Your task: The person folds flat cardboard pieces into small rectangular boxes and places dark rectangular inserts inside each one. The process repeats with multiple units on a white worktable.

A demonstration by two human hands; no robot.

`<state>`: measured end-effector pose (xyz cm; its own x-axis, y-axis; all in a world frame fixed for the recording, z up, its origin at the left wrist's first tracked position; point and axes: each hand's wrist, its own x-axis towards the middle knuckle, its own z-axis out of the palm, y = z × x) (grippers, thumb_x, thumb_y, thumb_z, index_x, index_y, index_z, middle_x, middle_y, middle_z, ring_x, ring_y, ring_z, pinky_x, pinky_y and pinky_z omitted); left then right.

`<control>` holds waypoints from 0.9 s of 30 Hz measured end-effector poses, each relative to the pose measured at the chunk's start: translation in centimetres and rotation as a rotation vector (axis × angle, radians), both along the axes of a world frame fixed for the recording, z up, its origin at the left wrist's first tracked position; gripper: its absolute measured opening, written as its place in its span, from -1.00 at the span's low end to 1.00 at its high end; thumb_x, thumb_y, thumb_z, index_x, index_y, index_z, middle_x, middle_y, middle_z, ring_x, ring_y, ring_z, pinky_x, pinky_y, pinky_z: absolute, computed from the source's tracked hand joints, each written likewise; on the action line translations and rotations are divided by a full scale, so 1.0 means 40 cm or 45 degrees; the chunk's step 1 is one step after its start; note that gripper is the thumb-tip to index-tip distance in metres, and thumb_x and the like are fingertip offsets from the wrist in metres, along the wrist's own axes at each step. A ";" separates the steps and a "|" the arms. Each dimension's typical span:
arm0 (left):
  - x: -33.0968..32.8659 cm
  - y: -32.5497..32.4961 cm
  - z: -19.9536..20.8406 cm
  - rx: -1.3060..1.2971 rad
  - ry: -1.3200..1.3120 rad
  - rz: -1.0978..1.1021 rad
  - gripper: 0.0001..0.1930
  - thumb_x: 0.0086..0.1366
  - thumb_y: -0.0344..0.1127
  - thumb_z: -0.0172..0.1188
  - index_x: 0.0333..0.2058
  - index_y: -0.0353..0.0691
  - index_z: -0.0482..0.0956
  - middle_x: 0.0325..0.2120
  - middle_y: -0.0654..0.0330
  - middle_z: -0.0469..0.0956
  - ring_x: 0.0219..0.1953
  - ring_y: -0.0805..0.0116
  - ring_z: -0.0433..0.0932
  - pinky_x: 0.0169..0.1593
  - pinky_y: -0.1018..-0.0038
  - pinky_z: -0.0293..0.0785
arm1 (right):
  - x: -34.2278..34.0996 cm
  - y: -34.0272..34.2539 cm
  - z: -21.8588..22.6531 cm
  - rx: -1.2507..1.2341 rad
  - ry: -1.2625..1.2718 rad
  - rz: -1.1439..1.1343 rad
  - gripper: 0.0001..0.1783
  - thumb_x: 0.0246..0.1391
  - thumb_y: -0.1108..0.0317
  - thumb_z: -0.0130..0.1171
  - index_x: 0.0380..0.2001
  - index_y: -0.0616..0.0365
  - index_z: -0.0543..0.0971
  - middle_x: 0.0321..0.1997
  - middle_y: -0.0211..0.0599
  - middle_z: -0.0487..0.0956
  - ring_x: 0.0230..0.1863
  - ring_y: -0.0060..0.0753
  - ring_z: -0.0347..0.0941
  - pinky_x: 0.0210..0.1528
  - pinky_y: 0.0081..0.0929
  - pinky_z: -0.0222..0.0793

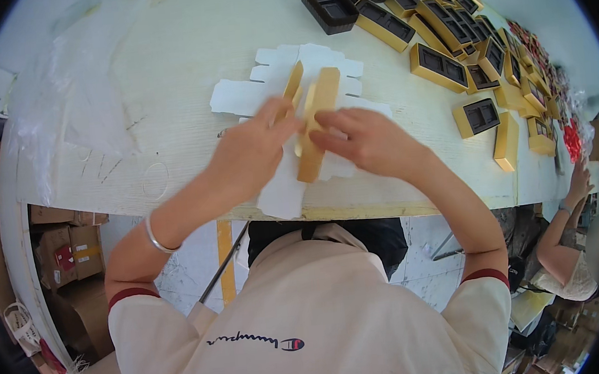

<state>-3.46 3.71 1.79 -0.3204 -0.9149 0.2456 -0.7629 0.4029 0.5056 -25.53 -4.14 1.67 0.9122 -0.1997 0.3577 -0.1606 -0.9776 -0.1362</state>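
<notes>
Between my two hands, a gold cardboard box (322, 107) stands partly folded, its long side walls raised and its inside toward the middle. My left hand (251, 143) is closed at its left wall, fingers bent and a little blurred. At the right wall, my right hand (364, 138) has its fingers curled against the gold board. Both hands partly cover the box, so its inner part is hard to make out. Beneath it lie several flat white card blanks (238, 95) with notched flaps, stacked unevenly.
Several gold boxes with dark inserts (438, 66) crowd the table's right side. Black plastic trays (328, 5) sit at the far edge. Clear plastic film (78, 99) lies at left, with brown cartons (70, 253) under the table. Another person's arm (560, 232) reaches in at far right.
</notes>
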 end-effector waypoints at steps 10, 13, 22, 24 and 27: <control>0.050 -0.002 0.004 0.646 0.422 -0.379 -0.58 0.08 -0.52 0.24 -0.04 -0.19 0.46 -0.26 0.18 0.54 -0.29 0.35 0.52 -0.28 0.45 0.48 | -0.010 0.036 -0.064 0.576 -0.256 -0.061 -0.80 -0.18 0.49 0.33 -0.43 0.13 0.52 -0.13 -0.21 0.41 -0.16 -0.17 0.35 -0.17 -0.37 0.31; 0.034 -0.012 -0.005 0.623 0.362 -0.337 -0.56 0.04 -0.43 0.31 -0.05 -0.20 0.46 -0.32 0.18 0.55 -0.34 0.29 0.54 -0.27 0.43 0.47 | 0.009 0.047 -0.070 0.772 -0.260 -0.129 -0.78 -0.16 0.55 0.28 -0.46 0.16 0.42 -0.27 -0.23 0.38 -0.21 -0.17 0.32 -0.19 -0.37 0.28; -0.050 0.001 -0.029 0.163 0.161 -0.152 -0.82 0.09 -0.34 0.27 -0.30 -0.12 0.53 -0.48 0.24 0.51 -0.40 0.23 0.52 -0.37 0.38 0.44 | 0.029 0.054 -0.017 1.107 -0.149 -0.283 -0.54 -0.15 0.63 0.23 -0.18 0.15 0.28 -0.28 -0.17 0.38 -0.20 -0.07 0.31 -0.17 -0.29 0.29; -0.062 0.007 -0.036 0.104 0.177 -0.098 -0.85 0.10 -0.35 0.26 -0.33 -0.13 0.54 -0.49 0.25 0.51 -0.41 0.23 0.52 -0.38 0.38 0.44 | 0.030 0.053 -0.014 1.144 -0.155 -0.281 -0.51 -0.16 0.64 0.23 -0.14 0.15 0.30 -0.25 -0.16 0.41 -0.17 -0.06 0.32 -0.12 -0.27 0.30; -0.068 0.014 -0.069 -0.020 0.199 -0.093 -0.90 0.10 -0.38 0.25 -0.38 -0.16 0.55 -0.51 0.24 0.50 -0.45 0.25 0.51 -0.40 0.39 0.44 | 0.023 0.049 -0.012 1.212 -0.096 -0.266 -0.37 -0.19 0.64 0.26 0.01 0.14 0.29 -0.11 -0.12 0.41 -0.05 -0.03 0.33 -0.02 -0.29 0.32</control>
